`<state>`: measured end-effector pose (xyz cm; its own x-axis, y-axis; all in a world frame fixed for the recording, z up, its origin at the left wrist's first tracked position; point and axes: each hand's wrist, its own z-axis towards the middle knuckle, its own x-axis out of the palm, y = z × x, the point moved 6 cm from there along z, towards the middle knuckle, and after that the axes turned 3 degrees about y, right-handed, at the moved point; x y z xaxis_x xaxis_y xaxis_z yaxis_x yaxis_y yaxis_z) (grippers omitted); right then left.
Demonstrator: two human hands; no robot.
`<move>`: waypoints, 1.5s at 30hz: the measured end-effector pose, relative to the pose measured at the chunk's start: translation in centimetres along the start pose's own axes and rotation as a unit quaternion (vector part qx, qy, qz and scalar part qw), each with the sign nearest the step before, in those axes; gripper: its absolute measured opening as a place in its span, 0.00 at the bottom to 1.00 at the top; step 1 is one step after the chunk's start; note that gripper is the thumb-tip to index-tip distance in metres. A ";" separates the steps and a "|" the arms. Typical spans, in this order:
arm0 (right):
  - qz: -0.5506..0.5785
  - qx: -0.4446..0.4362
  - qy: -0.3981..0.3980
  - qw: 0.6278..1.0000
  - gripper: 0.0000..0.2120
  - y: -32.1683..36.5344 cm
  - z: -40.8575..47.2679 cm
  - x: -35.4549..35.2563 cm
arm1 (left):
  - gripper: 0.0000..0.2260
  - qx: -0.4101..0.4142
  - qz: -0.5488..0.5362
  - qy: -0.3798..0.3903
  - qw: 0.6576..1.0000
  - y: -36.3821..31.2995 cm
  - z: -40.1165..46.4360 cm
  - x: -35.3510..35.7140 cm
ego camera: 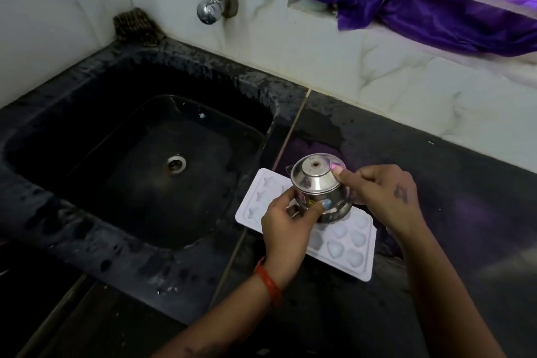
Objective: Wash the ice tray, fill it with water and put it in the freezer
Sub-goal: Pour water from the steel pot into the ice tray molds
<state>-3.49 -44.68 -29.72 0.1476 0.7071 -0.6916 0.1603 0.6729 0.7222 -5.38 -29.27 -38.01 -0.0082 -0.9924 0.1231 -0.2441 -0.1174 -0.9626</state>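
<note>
both hands grip steel pot over tray

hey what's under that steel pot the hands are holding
The white ice tray lies under the steel pot on the black counter, beside the sink. Star and heart moulds show at either end; the middle moulds are covered by the pot and left hand.

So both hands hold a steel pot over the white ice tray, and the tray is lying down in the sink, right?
Not quite. The head view shows the white ice tray lying on the dark counter beside the sink, not in it. Both the left hand and the right hand do hold the steel pot above it.
</note>
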 end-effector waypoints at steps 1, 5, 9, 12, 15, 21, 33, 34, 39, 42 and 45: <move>-0.010 -0.003 0.001 1.000 0.21 0.1 0.1 0.0 | 0.12 0.001 -0.005 0.002 1.000 -0.1 -0.1 0.0; -0.055 -0.010 -0.005 0.998 0.25 0.8 0.1 0.0 | 0.10 -0.001 -0.019 0.015 1.000 0.2 -0.1 0.0; -0.092 -0.013 -0.006 0.996 0.28 1.2 0.2 0.4 | 0.09 -0.001 -0.040 0.026 0.999 0.5 -0.1 -0.1; -0.105 -0.016 -0.007 0.994 0.29 1.3 0.2 0.7 | 0.09 0.000 -0.046 0.037 0.998 0.5 -0.1 -0.3; -0.113 -0.019 -0.007 0.993 0.28 1.4 0.2 0.7 | 0.09 0.002 -0.049 0.040 0.998 0.3 -0.1 -0.4; -0.121 -0.019 -0.008 0.992 0.28 1.7 0.4 0.9 | 0.09 -0.003 -0.048 0.047 0.998 0.3 0.0 -0.5; -0.072 -0.005 -0.004 0.997 0.29 0.8 0.3 1.2 | 0.11 -0.006 0.003 0.018 1.000 0.5 0.4 -1.0; -0.060 0.000 -0.005 0.998 0.29 0.6 0.3 1.1 | 0.14 -0.007 0.012 0.013 1.000 0.7 0.5 -1.1; -0.007 0.011 -0.011 1.000 0.26 0.3 -0.1 0.6 | 0.27 0.015 0.057 0.012 0.998 0.5 0.9 -0.9; 0.009 0.014 -0.024 1.000 0.25 0.1 -0.4 0.0 | 0.32 0.012 0.070 0.017 0.997 0.3 0.9 -0.6; -0.011 0.014 -0.026 1.000 0.25 0.0 -0.6 -0.6 | 0.26 0.004 0.089 0.035 0.995 0.3 0.7 -0.1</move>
<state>-4.19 -44.98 -29.33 0.1944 0.6797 -0.7073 0.1908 0.6811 0.7069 -4.81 -29.28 -38.50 -0.1181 -0.9925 -0.0327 -0.2253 0.0588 -0.9725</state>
